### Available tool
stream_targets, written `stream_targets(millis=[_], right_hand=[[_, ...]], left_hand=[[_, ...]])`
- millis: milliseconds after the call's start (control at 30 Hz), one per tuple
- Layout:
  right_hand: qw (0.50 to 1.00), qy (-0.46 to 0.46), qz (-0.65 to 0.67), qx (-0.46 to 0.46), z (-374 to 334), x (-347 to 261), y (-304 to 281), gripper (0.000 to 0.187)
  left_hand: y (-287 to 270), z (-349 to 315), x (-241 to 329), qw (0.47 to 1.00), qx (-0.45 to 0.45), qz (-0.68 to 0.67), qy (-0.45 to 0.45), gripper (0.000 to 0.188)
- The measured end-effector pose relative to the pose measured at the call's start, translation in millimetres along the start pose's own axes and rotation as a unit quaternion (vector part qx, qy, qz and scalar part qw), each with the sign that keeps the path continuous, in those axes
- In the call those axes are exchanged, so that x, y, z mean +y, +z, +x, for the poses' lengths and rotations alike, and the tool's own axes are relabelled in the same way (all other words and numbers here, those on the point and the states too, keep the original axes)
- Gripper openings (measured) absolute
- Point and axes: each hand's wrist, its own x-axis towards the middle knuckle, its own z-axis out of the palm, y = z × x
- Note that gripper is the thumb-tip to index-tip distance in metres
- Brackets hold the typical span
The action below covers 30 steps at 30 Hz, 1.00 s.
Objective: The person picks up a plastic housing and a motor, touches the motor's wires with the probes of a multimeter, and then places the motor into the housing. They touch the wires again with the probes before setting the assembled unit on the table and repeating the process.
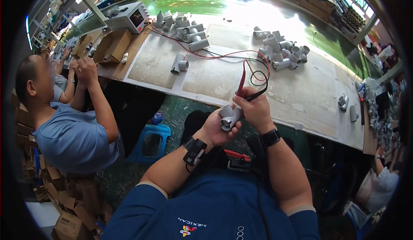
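My left hand (211,129) is closed around a grey tee-shaped plastic housing (226,112), its open round end facing me. In my right hand (259,113) are a red test probe (241,83) and a black test probe (257,94), pinched together. Their tips point down at the housing's upper opening; whether they touch anything inside cannot be made out. Red and black leads (223,55) run from the probes across the table to a grey boxed instrument (129,18) at the far left. A single grey tee housing (179,64) lies on the table beyond my left hand.
Grey housings are heaped at the back left (189,32) and back right (282,50) of the worktable (219,78). A cardboard box (112,46) stands at the left. Another person (77,128) works there, near a blue stool (150,143). More housings (343,102) lie right.
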Motion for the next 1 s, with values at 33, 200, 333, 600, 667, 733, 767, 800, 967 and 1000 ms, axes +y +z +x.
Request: stream_targets(millis=[33,200,333,600,667,733,767,800,967,1000], right_hand=[[1.000,-0.005,-0.013,0.005,0,2,-1,0.012],[0.989,0.021,0.141,0.033,-2,4,-14,0.011],[0.965,0.039,0.252,0.070,-4,-2,-44,0.011],[0.986,0.013,0.096,0.135,-10,3,-113,0.012],[0.986,0.016,0.069,0.148,-15,7,-118,0.012],[0.984,0.012,0.089,0.151,-17,15,-123,0.013],[0.983,0.011,0.099,0.153,-19,17,-125,0.013],[0.983,0.013,0.099,0.157,-20,19,-127,0.013],[0.988,-0.005,0.021,0.152,-18,17,-122,0.014],[0.988,-0.003,0.012,0.153,-19,16,-122,0.015]], left_hand=[[3,-1,0,1.000,0.010,0.020,0.011,0.055],[31,-18,-1,0.993,0.038,0.100,0.050,0.061],[46,-41,40,0.931,0.056,0.318,0.173,0.059],[60,-46,155,0.146,0.399,0.858,0.289,0.065],[62,-53,173,0.133,0.418,0.858,0.269,0.065],[69,-50,183,0.112,0.457,0.852,0.230,0.066],[71,-47,185,0.113,0.455,0.853,0.229,0.066],[87,-42,180,0.073,0.472,0.860,0.182,0.066],[127,17,167,0.065,0.364,0.898,0.240,0.060],[136,41,158,0.115,0.342,0.894,0.267,0.057]])
